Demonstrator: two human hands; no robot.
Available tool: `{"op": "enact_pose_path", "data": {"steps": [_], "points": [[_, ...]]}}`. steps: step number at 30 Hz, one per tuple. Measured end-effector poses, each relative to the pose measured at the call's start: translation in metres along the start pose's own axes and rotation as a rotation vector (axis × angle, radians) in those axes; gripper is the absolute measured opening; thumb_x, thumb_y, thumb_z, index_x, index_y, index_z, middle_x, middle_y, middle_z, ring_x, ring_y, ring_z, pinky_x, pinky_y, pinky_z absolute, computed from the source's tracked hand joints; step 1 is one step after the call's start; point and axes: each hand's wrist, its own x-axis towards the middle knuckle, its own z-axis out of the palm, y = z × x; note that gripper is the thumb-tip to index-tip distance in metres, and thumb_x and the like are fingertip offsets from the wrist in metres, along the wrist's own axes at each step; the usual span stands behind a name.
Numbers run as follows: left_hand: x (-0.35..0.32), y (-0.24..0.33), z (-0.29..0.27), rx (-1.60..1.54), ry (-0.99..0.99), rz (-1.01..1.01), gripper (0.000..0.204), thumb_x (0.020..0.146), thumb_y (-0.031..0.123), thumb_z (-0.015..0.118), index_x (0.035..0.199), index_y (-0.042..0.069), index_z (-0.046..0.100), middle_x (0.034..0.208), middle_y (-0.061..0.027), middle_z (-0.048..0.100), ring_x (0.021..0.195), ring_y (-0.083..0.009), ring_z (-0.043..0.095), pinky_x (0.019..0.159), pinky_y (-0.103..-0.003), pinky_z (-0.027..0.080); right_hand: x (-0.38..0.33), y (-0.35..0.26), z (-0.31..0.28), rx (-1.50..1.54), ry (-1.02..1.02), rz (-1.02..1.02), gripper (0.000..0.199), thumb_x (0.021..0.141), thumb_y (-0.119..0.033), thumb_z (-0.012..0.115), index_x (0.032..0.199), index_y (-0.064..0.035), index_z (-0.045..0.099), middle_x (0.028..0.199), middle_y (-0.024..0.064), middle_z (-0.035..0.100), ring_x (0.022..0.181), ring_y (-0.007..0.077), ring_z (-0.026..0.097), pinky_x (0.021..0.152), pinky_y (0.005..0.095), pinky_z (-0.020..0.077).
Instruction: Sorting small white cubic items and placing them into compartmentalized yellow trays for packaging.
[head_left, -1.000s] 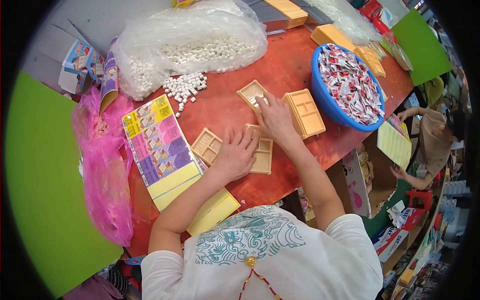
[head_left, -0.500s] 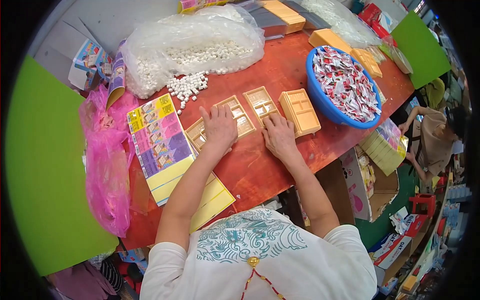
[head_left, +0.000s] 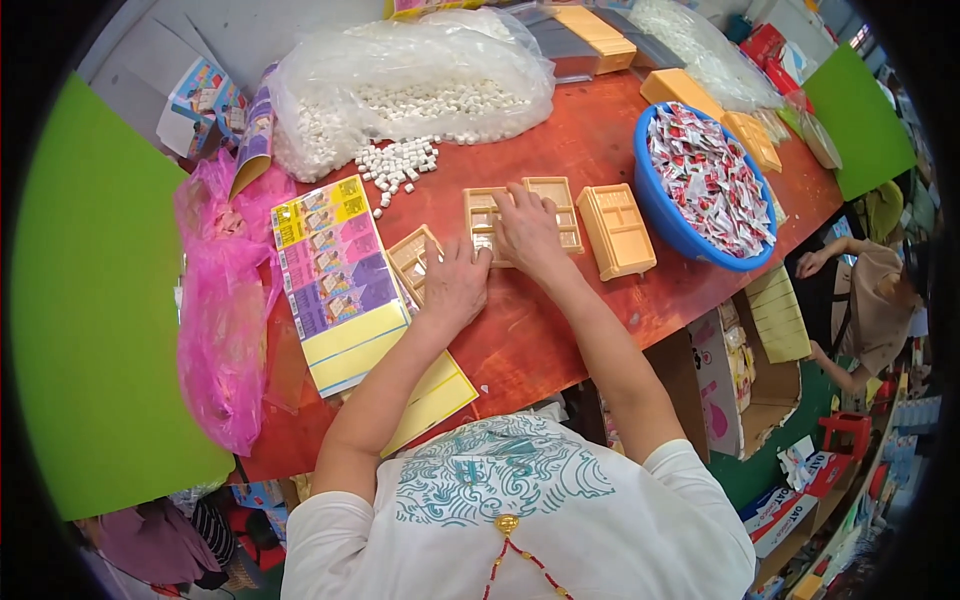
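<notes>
Currently both hands flat, fingers spread, gripping nothing — left hand (head_left: 455,285) presses the small tan plastic compartment tray (head_left: 412,262), right hand (head_left: 527,232) the twin tan tray (head_left: 522,217), both just left of the blue plastic basin (head_left: 660,212).

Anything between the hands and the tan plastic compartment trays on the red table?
Nothing visible. The left hand lies flat on one tan plastic compartment tray, and the right hand lies on the middle trays. A third tray sits uncovered beside them.
</notes>
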Motion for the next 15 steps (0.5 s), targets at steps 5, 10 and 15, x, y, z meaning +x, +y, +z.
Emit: {"op": "enact_pose_path", "data": {"steps": [5,10,15], "points": [[0.0,-0.003,0.007,-0.046,0.053,0.039,0.017,0.078,0.012,0.061,0.095,0.011,0.065,0.093,-0.0092,0.056,0.095,-0.0264,0.055,0.094,-0.051,0.036,0.034,0.014,0.029,-0.107,-0.106,-0.065,0.038,0.076,-0.018,0.069,0.113,-0.0117,0.061,0.104,0.0092,0.057,0.103,0.0278,0.057,0.086,0.0458,0.0434],[-0.002,-0.019,0.004,-0.029,0.125,0.074,0.014,0.077,0.014,0.063,0.091,0.011,0.062,0.088,-0.0091,0.055,0.09,-0.0267,0.055,0.101,-0.053,0.034,0.053,0.009,0.023,-0.149,-0.311,-0.089,0.038,0.072,-0.021,0.074,0.108,-0.0134,0.063,0.105,0.0067,0.058,0.103,0.0272,0.057,0.086,0.0442,0.0434],[0.005,-0.044,-0.025,-0.03,0.246,0.264,0.013,0.078,0.015,0.062,0.09,0.013,0.059,0.089,-0.007,0.055,0.091,-0.0249,0.056,0.104,-0.055,0.032,0.055,0.01,-0.008,-0.021,-0.076,-0.509,0.024,0.075,-0.02,0.07,0.097,-0.0129,0.066,0.105,0.0056,0.061,0.106,0.024,0.058,0.084,0.0443,0.0427]]}}
